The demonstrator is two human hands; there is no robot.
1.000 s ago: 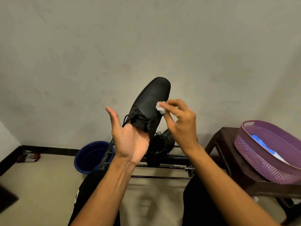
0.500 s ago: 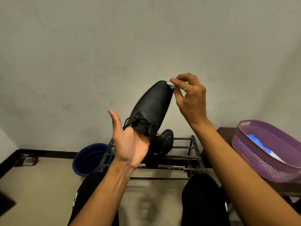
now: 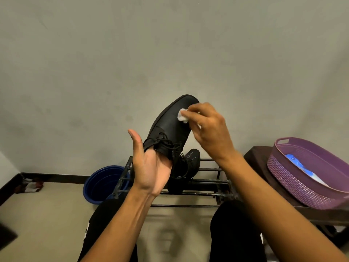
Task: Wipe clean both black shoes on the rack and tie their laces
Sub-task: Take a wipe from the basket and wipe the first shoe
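Head view. The raised black shoe (image 3: pixel 170 127) is carried on the left hand (image 3: pixel 151 167), toe pointing up towards the wall. The palm is turned to the camera and the thumb is held straight. The fingers are hidden in or behind the shoe's opening, so it cannot be told whether they are curled. A white tissue wad (image 3: pixel 182 117) is pinched in the fingertips of the right hand (image 3: pixel 209 133) and pressed against the toe of this shoe. The second black shoe (image 3: pixel 190 163) is seen on the metal shoe rack (image 3: pixel 207 181), partly covered by the raised shoe's heel and the left palm. The rack's right end is crossed by the right forearm. A blue basin (image 3: pixel 102 184) stands on the floor just left of the rack. To the right, a purple basket (image 3: pixel 302 188) holding a blue-and-white packet (image 3: pixel 296 163) rests on a dark stool (image 3: pixel 255 157). Knees in black trousers fill the lower edge.
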